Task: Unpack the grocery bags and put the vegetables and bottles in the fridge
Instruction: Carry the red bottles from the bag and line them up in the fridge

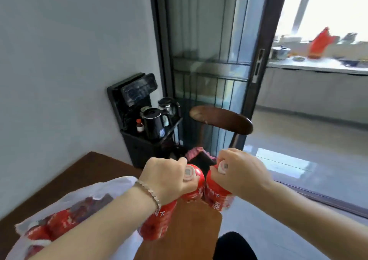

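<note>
While both hands are held up in front of the person, each one has a red bottle in it. The left hand (165, 178) has its fingers curled tight round the neck of the left bottle (157, 220), just under the pale cap. The long red body runs down below the wrist. A silver bracelet (148, 192) sits on that wrist. The right hand (239, 172) is curled the same way round the top of the right bottle (218, 198), and its cap peeks out by the thumb. The two bottles are side by side, very close, and I cannot tell if they touch. They are up in the air, just to the right of a white bag (111, 188).

That bag lies on the brown table (79, 170), low on the left. More red bottles (59, 222) show through it, lying inside.

Past the hands stands a dark wooden chair (221, 120) with something pink (194, 153) on its seat. By the wall is a black water machine (131, 100) with a black kettle (154, 123) on it. A glass sliding door (209, 50) stands beside it — through the opening a kitchen counter (318, 65) shows, far off, with a red bag (320, 44) on top.
</note>
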The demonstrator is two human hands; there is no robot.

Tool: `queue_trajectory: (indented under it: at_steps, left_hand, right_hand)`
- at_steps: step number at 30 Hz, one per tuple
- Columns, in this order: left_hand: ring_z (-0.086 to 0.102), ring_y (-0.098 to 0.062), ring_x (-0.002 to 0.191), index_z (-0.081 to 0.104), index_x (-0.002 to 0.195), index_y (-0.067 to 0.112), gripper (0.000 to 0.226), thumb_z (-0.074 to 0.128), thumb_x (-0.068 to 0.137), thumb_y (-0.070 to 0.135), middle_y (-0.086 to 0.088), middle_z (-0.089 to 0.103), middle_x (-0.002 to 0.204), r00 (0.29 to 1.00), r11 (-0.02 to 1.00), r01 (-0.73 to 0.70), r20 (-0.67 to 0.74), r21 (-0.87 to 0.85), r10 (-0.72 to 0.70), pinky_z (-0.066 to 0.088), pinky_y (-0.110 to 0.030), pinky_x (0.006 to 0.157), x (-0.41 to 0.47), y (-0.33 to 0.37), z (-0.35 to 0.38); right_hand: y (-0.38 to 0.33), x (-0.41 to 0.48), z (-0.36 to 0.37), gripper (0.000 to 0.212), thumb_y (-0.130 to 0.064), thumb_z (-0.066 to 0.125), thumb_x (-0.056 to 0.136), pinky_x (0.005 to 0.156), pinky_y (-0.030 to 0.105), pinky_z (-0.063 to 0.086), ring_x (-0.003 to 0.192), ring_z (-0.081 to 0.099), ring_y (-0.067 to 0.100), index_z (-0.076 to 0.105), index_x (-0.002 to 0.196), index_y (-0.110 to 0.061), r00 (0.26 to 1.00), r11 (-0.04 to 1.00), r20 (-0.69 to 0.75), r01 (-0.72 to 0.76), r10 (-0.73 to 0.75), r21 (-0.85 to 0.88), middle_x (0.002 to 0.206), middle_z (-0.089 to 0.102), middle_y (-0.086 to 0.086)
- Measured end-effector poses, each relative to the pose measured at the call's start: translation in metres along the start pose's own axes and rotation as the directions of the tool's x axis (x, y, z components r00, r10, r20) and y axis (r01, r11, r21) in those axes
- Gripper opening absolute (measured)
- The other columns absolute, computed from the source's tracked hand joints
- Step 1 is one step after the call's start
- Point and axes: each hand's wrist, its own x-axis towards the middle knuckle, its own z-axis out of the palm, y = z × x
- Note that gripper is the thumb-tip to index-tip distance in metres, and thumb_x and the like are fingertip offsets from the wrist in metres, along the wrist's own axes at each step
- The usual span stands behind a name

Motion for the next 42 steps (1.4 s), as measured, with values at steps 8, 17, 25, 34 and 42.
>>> queue_trajectory:
  at_steps: [8,17,25,34,42]
  left_hand:
    - [0.064,-0.016,0.084,0.055,0.102,0.020,0.050,0.029,0.090,0.061,0.004,0.068,0.095,0.852,0.856,-0.517,-0.113,-0.024,0.511,0.034,-0.022,0.064,0.090,0.221,-0.019]
    - [0.064,-0.017,0.087,0.054,0.101,0.023,0.050,0.031,0.087,0.065,0.003,0.067,0.095,0.581,0.581,-0.810,-0.258,-0.083,0.772,0.033,-0.022,0.066,0.136,0.547,-0.070]
    - [0.065,-0.018,0.081,0.035,0.073,0.021,0.042,0.027,0.087,0.060,0.000,0.067,0.083,0.386,0.358,-0.922,-0.396,-0.146,0.833,0.043,-0.025,0.071,0.156,0.801,-0.129]
    - [0.064,-0.021,0.086,0.028,0.060,0.018,0.050,0.027,0.085,0.062,-0.003,0.067,0.087,0.142,0.082,-0.984,-0.427,-0.155,0.893,0.038,-0.027,0.069,0.219,1.028,-0.181]
    - [0.062,-0.020,0.081,0.046,0.079,0.022,0.036,0.036,0.088,0.056,0.000,0.066,0.087,-0.090,-0.127,-0.991,-0.498,-0.041,0.862,0.034,-0.025,0.065,0.303,1.217,-0.267]
  right_hand:
    - [0.178,-0.134,-0.073,0.030,-0.039,0.055,0.086,0.075,0.028,0.045,0.093,0.060,0.023,0.061,0.102,-0.014,0.856,0.868,-0.200,-0.494,0.477,-0.046,0.103,0.064,0.003]
    - [0.374,-0.357,-0.173,0.021,-0.042,0.055,0.085,0.066,0.023,0.030,0.093,0.055,0.017,0.049,0.081,-0.022,0.510,0.568,-0.375,-0.822,0.774,0.054,0.093,0.060,-0.003]
    - [0.518,-0.511,-0.268,0.025,-0.047,0.058,0.082,0.066,0.024,0.031,0.096,0.059,0.021,0.048,0.078,-0.024,0.208,0.261,-0.482,-0.964,0.851,0.044,0.089,0.055,-0.005]
    - [0.671,-0.595,-0.352,0.034,-0.050,0.065,0.079,0.065,0.023,0.036,0.082,0.053,0.015,0.043,0.066,-0.027,-0.112,-0.004,-0.510,-0.978,0.853,0.208,0.082,0.055,-0.010]
    - [0.804,-0.636,-0.441,0.028,-0.048,0.064,0.080,0.056,0.020,0.043,0.074,0.059,0.009,0.050,0.071,-0.025,-0.346,-0.122,-0.525,-0.902,0.777,0.413,0.075,0.060,-0.010]
